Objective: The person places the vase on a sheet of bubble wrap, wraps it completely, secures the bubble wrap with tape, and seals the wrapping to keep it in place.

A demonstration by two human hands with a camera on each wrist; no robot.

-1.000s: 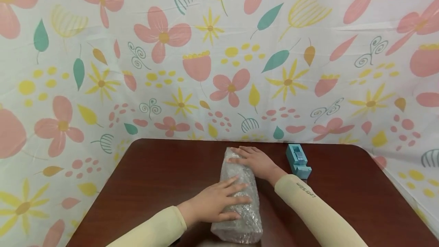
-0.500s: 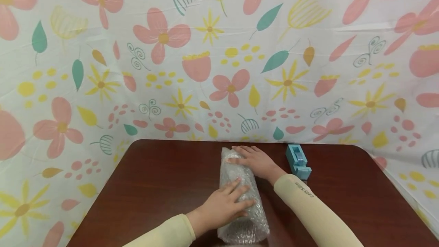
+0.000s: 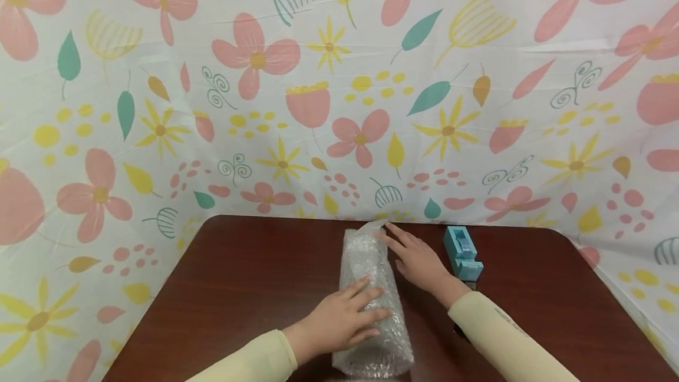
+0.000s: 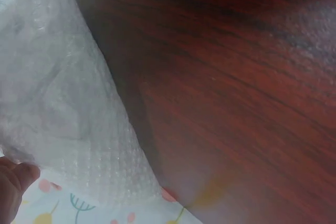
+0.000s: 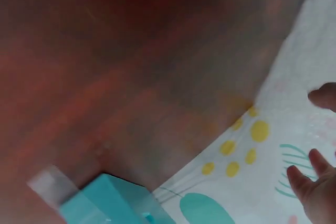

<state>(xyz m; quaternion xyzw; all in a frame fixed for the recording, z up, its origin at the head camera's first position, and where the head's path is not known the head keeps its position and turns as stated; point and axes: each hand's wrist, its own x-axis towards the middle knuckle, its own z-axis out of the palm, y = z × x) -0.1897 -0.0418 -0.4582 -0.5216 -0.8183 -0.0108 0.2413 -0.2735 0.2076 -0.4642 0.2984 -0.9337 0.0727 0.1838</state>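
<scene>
A long roll of bubble wrap (image 3: 368, 264) lies on the table, pointing away from me; what is inside cannot be made out. My left hand (image 3: 339, 320) rests on its near half with fingers spread. My right hand (image 3: 421, 261) is at the far right end, its fingertips at a raised flap of the wrap (image 3: 373, 226). In the left wrist view the bubble wrap (image 4: 68, 87) fills the left side, with a fingertip (image 4: 21, 179) at its edge. In the right wrist view the right hand (image 5: 320, 182) shows its thumb and fingers apart.
A light blue tape dispenser (image 3: 462, 252) stands right of the roll, near the table's back edge. A piece of clear tape (image 5: 51, 187) sticks out from it in the right wrist view. Behind the dark red-brown table (image 3: 254, 276) hangs a flower-patterned cloth (image 3: 318, 105).
My right hand has slid off the top of the roll toward its right side, and a flap at the far end has lifted. The left hand and the roll's near end have shifted slightly right.
</scene>
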